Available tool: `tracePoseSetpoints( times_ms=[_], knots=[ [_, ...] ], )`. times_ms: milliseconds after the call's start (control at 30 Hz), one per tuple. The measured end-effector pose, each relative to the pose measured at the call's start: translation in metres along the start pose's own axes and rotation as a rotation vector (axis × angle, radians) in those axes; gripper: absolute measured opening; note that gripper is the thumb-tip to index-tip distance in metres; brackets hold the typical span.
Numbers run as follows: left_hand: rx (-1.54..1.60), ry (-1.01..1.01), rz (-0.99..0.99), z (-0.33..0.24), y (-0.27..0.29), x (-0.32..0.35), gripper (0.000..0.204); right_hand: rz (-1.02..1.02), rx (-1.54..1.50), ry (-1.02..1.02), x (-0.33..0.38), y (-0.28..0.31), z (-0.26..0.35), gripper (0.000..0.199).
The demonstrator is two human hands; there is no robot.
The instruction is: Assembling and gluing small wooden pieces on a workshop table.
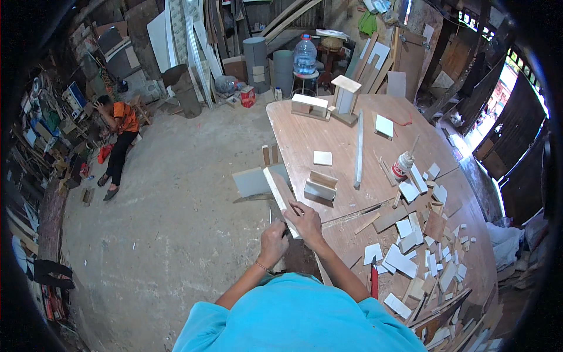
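My right hand (pixel 305 221) grips a narrow wooden board (pixel 278 189), pale along its edge, near its lower end at the table's left side. Beside it my left hand (pixel 272 244) is closed in a fist, and a thin pale sliver rises just above it; what the fist holds is hidden. Close to the right hand, a small open wooden box (pixel 321 188) sits on the table (pixel 343 149). A small white-faced block (pixel 322 158) lies farther back. Left of the board, a grey panel (pixel 248 183) stands below the table's edge.
Offcuts (pixel 401 259) crowd the table's right side, along with a glue bottle (pixel 402 166) and a red-handled tool (pixel 374 280). Small wooden assemblies (pixel 346 94) stand at the far end. A person in orange (pixel 124 117) sits at the far left. A water jug (pixel 305 56) stands behind the table.
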State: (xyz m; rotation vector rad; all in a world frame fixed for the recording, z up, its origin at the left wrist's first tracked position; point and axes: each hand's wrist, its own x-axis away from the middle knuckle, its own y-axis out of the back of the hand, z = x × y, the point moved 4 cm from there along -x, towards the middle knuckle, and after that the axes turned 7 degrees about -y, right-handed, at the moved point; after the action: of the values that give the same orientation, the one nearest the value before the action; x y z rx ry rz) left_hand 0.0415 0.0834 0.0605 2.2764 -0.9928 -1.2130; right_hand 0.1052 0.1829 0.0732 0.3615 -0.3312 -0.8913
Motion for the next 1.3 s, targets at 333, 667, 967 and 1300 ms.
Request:
tracePoseSetpoints(
  times_ms=[333, 667, 967, 1300],
  knots=[
    [-0.046, 0.161, -0.066, 0.037, -0.002, 0.016, 0.004, 0.073, 0.066, 0.038, 0.017, -0.013, -0.006, 0.055],
    [-0.025, 0.207, -0.072, 0.036, 0.008, 0.012, 0.004, 0.074, 0.031, 0.064, 0.015, -0.017, -0.005, 0.054],
    [0.060, 0.052, -0.024, 0.008, -0.003, 0.012, 0.004, -0.006, 0.062, -0.037, -0.008, -0.011, -0.014, 0.054],
    [-0.071, 0.201, 0.006, 0.024, 0.007, 0.016, 0.005, 0.087, 0.000, 0.015, 0.004, -0.020, -0.017, 0.052]
  ],
)
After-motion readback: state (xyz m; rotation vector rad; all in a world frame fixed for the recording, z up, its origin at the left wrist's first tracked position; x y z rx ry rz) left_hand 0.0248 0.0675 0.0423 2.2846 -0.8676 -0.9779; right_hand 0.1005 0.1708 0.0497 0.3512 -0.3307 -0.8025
